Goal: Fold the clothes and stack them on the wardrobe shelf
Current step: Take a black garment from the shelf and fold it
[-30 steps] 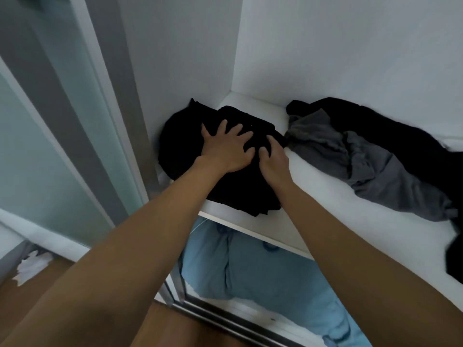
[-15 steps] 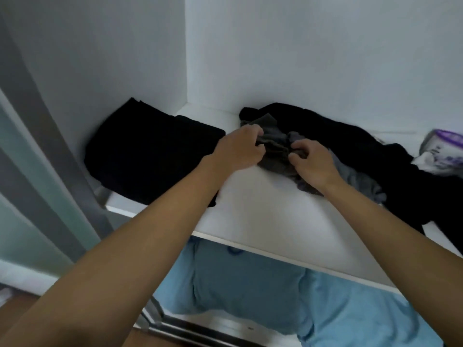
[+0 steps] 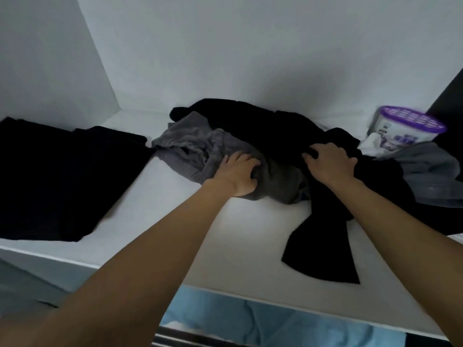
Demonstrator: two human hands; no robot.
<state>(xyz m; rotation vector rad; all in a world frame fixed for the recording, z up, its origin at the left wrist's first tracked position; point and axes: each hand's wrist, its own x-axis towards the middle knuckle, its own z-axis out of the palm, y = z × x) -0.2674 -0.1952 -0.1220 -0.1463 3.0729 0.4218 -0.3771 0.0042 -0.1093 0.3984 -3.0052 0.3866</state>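
Observation:
A folded black garment [image 3: 62,179] lies flat at the left end of the white wardrobe shelf [image 3: 180,236]. In the middle sits a loose heap: a crumpled grey garment [image 3: 190,146] in front of a black garment [image 3: 263,126] whose end trails toward the shelf's front edge. My left hand [image 3: 238,174] grips the grey garment, fingers curled into the cloth. My right hand [image 3: 330,161] grips the black garment to its right. Another grey piece [image 3: 431,176] lies at the far right.
A white tub with a purple lid [image 3: 406,126] stands at the back right of the shelf. White walls close the shelf at the left and back. Light blue fabric [image 3: 275,324] lies below the shelf's front edge.
My hands left the folded black garment and moved right onto the loose heap. My left hand shifted further along the grey garment and my right hand went onto the black one.

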